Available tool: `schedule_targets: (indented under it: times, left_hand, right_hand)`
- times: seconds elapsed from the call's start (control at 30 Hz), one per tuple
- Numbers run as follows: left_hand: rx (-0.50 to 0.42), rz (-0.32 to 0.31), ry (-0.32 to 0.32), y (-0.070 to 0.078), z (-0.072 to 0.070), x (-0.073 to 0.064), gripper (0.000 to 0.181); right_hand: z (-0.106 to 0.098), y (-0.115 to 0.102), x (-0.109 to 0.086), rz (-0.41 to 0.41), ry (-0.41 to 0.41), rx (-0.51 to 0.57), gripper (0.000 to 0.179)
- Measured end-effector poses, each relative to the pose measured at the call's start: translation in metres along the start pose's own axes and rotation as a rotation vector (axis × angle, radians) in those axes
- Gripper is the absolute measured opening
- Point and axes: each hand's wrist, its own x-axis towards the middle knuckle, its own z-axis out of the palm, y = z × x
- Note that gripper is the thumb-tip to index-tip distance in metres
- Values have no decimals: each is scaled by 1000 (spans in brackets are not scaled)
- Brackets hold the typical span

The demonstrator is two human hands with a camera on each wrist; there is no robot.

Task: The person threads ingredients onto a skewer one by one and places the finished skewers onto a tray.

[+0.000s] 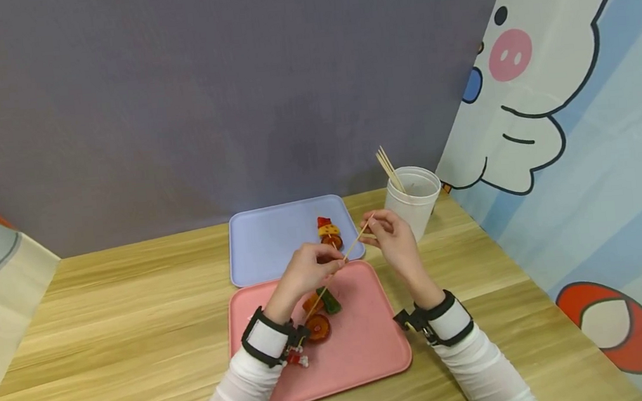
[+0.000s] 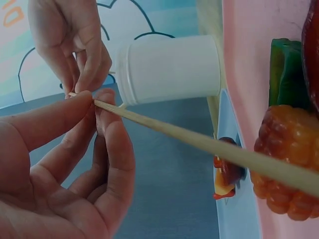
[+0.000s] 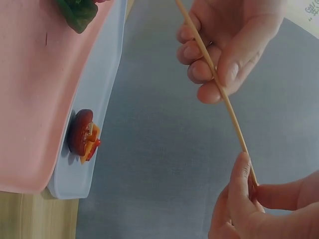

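Note:
A thin bamboo skewer (image 1: 356,241) slants between my two hands above the trays. Partway along it, my left hand (image 1: 311,268) pinches the stick between thumb and fingers. The fingertips of my right hand (image 1: 391,236) pinch its upper end, as the right wrist view also shows. No food piece is visible on the skewer (image 2: 164,128). Below lies the pink tray (image 1: 369,355) with toy food: an orange corn piece (image 2: 286,159), a green pepper piece (image 1: 330,303), a round reddish-brown slice (image 1: 318,328) and a red piece (image 1: 295,358) partly hidden by the left wrist strap.
Behind the pink tray, a light-blue tray (image 1: 272,236) bears a skewer of red, yellow and brown food pieces (image 1: 329,230). A white tub (image 1: 413,208) holding several bamboo sticks (image 1: 389,169) stands beyond my right hand. A grey partition (image 1: 175,111) rises behind the wooden table (image 1: 126,332).

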Motion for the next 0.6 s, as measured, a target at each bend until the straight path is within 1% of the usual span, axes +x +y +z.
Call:
schedule_targets:
  times: [0.2,0.3,0.37,0.43,0.5,0.6]
  left_hand:
    - [-4,14,-4,-1,-2,-1,12]
    - [-19,7,-1,-2,-4,-1,13]
    - [-7,19,31,-2,-5,-2,12]
    - [3,39,81,-2,-7,-2,11]
    - [-5,59,134,-2,-8,-1,11]
    - [-90,72,196,-1,-10,0,14]
  right_hand:
    - [3,1,1,1,8,-28,26]
    - [3,1,2,-25,18,-53,27]
    - [2,1,2,-64,21,-88,29]
    - [0,1,3,-109,22,-140,30]
    - [-4,1,2,-137,11,-201,31]
    - [-10,4,1,-125,-34,-282,31]
